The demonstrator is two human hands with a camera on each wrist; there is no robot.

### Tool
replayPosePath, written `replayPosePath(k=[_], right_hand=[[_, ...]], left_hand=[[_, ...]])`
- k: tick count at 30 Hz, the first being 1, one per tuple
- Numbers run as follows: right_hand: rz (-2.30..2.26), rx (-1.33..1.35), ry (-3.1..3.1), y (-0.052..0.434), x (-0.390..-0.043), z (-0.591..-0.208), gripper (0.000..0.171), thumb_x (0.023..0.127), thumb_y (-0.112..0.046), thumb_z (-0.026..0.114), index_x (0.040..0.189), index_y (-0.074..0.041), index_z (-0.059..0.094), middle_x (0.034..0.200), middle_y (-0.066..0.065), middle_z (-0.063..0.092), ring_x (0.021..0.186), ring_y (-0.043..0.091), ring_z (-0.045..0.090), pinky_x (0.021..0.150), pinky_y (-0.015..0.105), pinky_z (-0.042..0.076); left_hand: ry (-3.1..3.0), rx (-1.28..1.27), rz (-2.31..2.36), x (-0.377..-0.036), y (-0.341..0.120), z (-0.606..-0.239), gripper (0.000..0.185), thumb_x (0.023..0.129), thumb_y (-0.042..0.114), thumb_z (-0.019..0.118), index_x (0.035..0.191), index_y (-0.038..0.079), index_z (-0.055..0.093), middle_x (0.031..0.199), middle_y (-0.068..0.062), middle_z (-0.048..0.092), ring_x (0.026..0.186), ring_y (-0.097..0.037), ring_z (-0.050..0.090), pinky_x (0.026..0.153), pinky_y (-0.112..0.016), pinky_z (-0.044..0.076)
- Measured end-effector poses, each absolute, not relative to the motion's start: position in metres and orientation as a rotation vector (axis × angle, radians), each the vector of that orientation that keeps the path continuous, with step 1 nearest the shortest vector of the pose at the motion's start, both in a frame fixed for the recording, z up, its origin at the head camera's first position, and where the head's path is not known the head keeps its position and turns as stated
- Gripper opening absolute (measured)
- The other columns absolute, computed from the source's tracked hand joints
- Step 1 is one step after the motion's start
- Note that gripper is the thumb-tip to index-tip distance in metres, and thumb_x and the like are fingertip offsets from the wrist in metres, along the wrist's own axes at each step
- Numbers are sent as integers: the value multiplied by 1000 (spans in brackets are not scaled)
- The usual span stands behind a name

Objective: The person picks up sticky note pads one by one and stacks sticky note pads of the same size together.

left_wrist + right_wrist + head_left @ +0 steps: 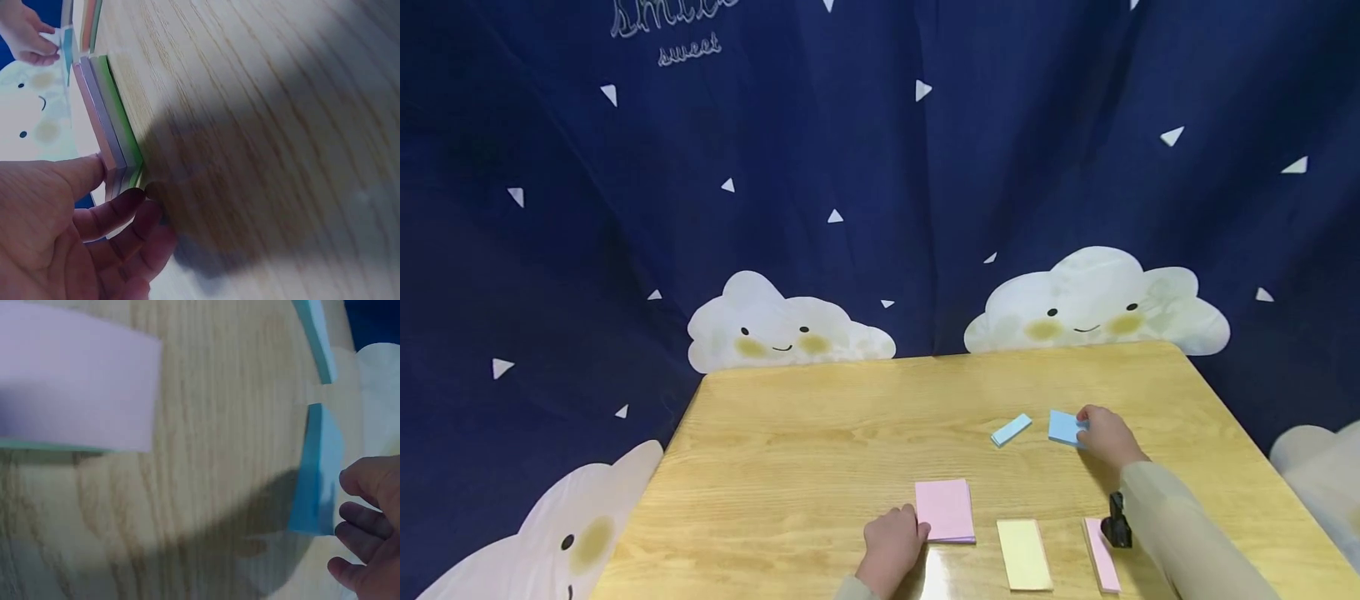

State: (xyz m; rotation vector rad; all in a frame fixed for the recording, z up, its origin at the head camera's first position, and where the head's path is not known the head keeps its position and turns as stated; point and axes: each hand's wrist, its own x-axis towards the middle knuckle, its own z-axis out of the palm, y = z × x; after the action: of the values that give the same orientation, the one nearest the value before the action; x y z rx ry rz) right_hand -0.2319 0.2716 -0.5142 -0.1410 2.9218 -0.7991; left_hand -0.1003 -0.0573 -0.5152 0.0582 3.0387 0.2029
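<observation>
Near the front middle of the table lies a square stack of sticky notes [943, 508], pink on top. In the left wrist view its edge shows pink, purple and green layers. My left hand [892, 546] pinches the near left corner, thumb against the pink top side and fingertips [134, 197] at the green side. Farther back on the right, a blue sticky note pad [1063, 427] lies on the table. My right hand [1108, 437] is at its right end, fingertips right at the edge. In the right wrist view the thumb and fingers [359, 525] are spread apart beside the pad.
A narrow light blue pad [1011, 429] lies left of the blue pad. A yellow pad [1026, 554] and a narrow pink pad [1102, 557] lie at the front right, the latter beside the right sleeve [1187, 533]. Behind the wooden table [790, 467] hangs a dark blue curtain [820, 150].
</observation>
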Motion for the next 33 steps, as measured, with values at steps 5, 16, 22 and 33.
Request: replayPosePath(k=[5,16,22,33], right_hand=[[-759,-185,2944,276,-227,-528,23,74,1,56,92,15,52,86,25,55,76,34,54,67,46,43],[-636,61,2875,275,-219,-518,17,73,-8,58,65,-2,45,63,10,41,55,22,41,47,35,34],[-764,54,2898,273,-215,-519,21,73,-9,56,61,-5,39,56,6,38,51,20,36,47,33,32],[-792,283,2792,264,-216,-513,30,79,-13,53,88,15,45,77,25,48,63,32,47,52,42,39]], left_hand=[[3019,62,200,-97,-57,-517,33,83,38,58,77,6,53,67,-8,54,63,-27,59,54,-39,42],[3027,51,181,-101,-58,-517,34,83,39,58,78,6,54,67,-8,54,63,-27,59,53,-38,43],[3035,57,190,-101,-58,-519,34,83,39,58,77,7,54,68,-8,55,63,-27,59,53,-39,42],[3024,72,187,-100,-57,-515,33,84,39,58,77,7,53,67,-7,54,62,-26,58,53,-37,42]])
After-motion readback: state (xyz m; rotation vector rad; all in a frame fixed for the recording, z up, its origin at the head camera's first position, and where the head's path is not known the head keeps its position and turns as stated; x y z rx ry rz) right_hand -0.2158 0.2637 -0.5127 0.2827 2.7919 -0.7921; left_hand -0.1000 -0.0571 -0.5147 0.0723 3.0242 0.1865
